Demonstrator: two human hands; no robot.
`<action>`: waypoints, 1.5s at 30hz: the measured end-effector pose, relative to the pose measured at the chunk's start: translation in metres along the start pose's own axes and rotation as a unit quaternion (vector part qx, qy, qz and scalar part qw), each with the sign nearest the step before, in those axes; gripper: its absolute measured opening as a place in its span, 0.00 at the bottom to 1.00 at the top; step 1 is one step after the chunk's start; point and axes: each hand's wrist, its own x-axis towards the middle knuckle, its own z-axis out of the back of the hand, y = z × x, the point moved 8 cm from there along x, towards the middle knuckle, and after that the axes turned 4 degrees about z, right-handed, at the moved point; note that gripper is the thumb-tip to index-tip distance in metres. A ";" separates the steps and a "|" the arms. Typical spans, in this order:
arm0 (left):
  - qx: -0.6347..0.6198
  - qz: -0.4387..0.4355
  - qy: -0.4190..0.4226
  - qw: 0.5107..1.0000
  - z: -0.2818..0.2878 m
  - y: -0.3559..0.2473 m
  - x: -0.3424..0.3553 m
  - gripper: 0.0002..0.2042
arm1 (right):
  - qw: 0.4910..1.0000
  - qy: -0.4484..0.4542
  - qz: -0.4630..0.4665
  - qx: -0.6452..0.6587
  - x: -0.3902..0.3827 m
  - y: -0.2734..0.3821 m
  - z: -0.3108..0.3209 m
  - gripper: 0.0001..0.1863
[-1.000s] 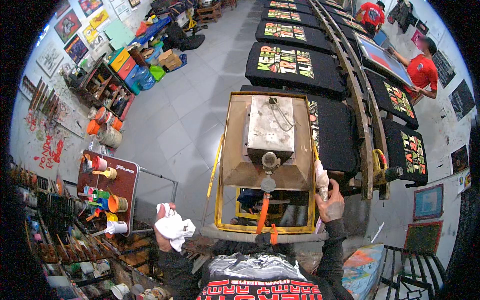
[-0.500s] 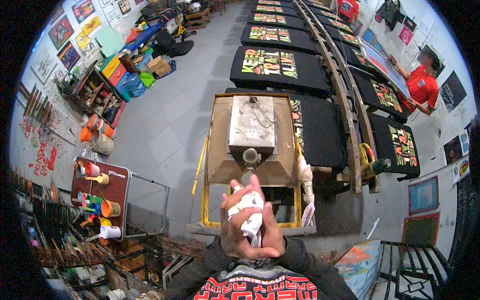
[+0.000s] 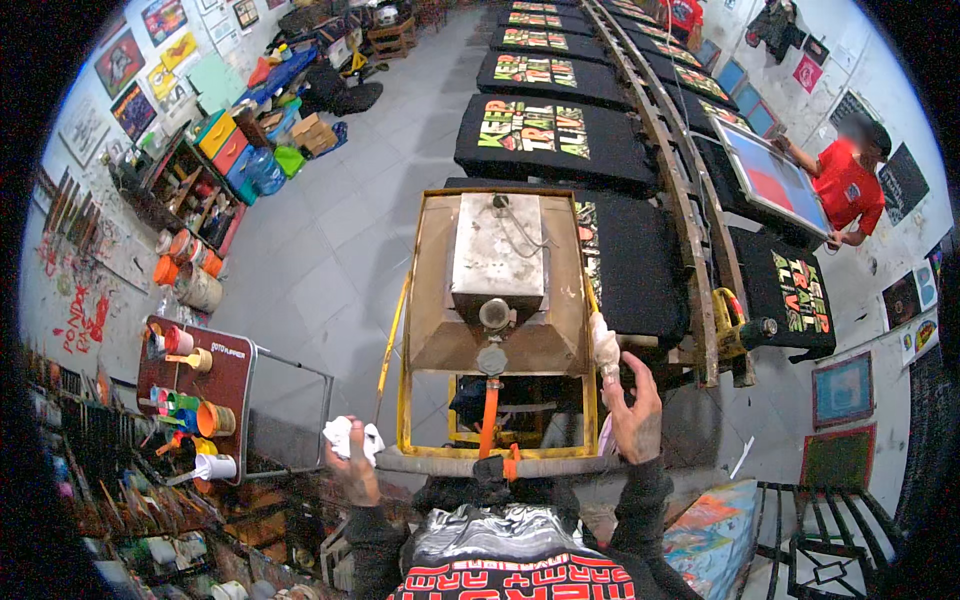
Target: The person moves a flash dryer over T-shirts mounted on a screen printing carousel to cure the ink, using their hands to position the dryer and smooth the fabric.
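Note:
My left hand (image 3: 355,460) holds a crumpled white cloth (image 3: 350,435) at the lower left, beside a grey padded bar (image 3: 420,463). My right hand (image 3: 636,410) is open, its fingertips at a white-wrapped handle (image 3: 604,345) on the right of a yellow-framed metal machine (image 3: 430,340). The machine has a steel box (image 3: 496,240) on top, a round fitting and an orange hose (image 3: 489,420) hanging toward me.
Platens with black printed shirts (image 3: 550,140) line a long rail (image 3: 685,240). A co-worker (image 3: 848,185) in red holds a framed screen (image 3: 770,180) on the right. A small table (image 3: 250,420) with paint pots stands left; buckets (image 3: 200,290) sit along the wall.
My hands were together around the cloth half a second ago; now they are apart, left keeping the cloth, right back at the wrapped handle. The co-worker's screen has shifted over a platen.

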 end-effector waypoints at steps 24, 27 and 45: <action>-0.080 -0.059 0.004 0.995 -0.022 0.024 0.003 0.15 | 0.980 0.118 -0.150 -0.053 -0.008 -0.075 -0.044 0.27; -0.070 -0.044 -0.008 0.997 -0.021 0.024 0.003 0.14 | 0.979 0.126 -0.139 -0.077 -0.005 -0.073 -0.045 0.26; -0.071 -0.115 -0.005 0.991 -0.019 0.025 0.003 0.17 | 0.983 0.121 -0.134 -0.041 0.001 -0.068 -0.044 0.23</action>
